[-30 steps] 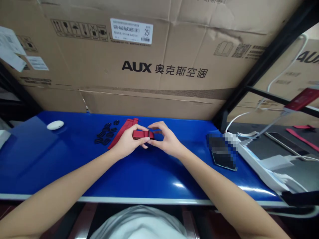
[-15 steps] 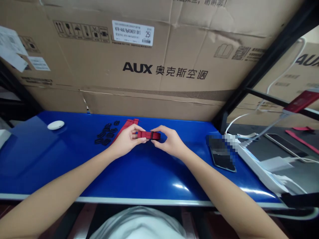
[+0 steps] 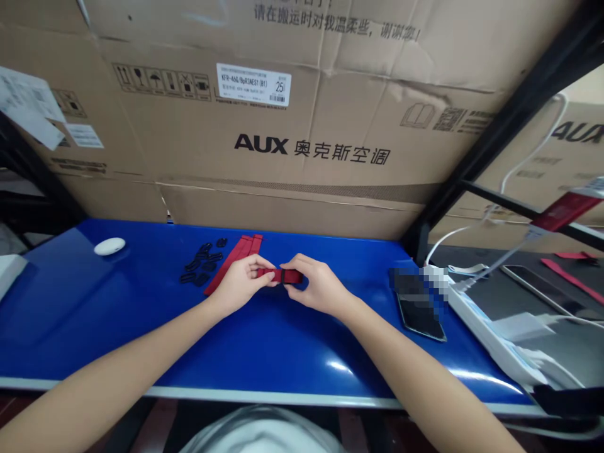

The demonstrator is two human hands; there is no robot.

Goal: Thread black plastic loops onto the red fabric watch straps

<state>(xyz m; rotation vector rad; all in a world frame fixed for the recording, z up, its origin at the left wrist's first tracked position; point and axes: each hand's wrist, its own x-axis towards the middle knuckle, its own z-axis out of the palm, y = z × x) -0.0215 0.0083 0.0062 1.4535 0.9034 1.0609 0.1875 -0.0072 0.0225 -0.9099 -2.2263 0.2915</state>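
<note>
A short red webbing strap (image 3: 293,277) is stretched between my two hands above the blue tabletop, with a black slide buckle (image 3: 283,276) around it. My left hand (image 3: 243,283) pinches the strap's left end between thumb and fingers. On the other side, the thumb and fingers of my right hand (image 3: 314,283) close on the strap by the buckle, and its right end looks looped. Behind my left hand lie more red straps (image 3: 234,257). Several loose black buckles (image 3: 202,261) are scattered to the left of those straps.
A large cardboard box (image 3: 311,195) stands along the back of the blue table (image 3: 264,352). At right are a phone (image 3: 422,318), a white power strip (image 3: 491,333) with cables, and a black metal post (image 3: 476,145). A white oval object (image 3: 109,246) lies at left.
The camera view has tilted up slightly, so everything sits lower in the picture. Both hands keep hold of the strap, and my right fingers are now nearer the buckle.
</note>
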